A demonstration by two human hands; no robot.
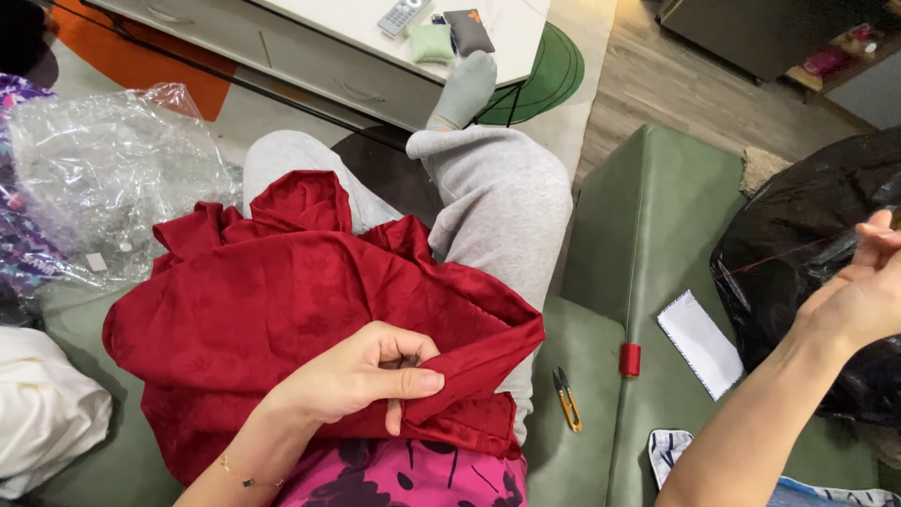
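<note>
Pink floral-print top [413,479]: nearest the camera, at the bottom edge, just under the cloth.

Left hand [361,376]: grip closed, thumb and curled fingers pinching the folded hem of a dark red woven cloth [282,319]. Thin gold bracelet with a green bead [246,481] on the wrist.

Dark red cloth: bunched across the lap, spread over grey sweatpant legs [497,197], hemmed corner turned toward the right knee.

Right hand [868,282]: raised well off to the right, fingers drawn together on a fine red thread [779,255] pulled taut; whether a needle sits in the grip, cannot tell.

Small yellow-handled thread snips [566,399]: lying on the green leather sofa cushion [648,216], just beside the right thigh.

Red spool of thread [630,360]: standing in the seam between cushions, near the snips.

White paper envelope [700,343]: flat on the cushion, right of the spool.

Black plastic bag [807,244]: heaped at the sofa's right end, behind the right hand.

White bundled fabric [42,413] and crumpled clear plastic wrap [103,178]: left of the lap.

Grey-socked foot [463,89]: resting against the edge of a low white bench [328,47], which carries a grey remote control [404,16], a pale green pad [432,42] and a dark pouch [468,30].
</note>
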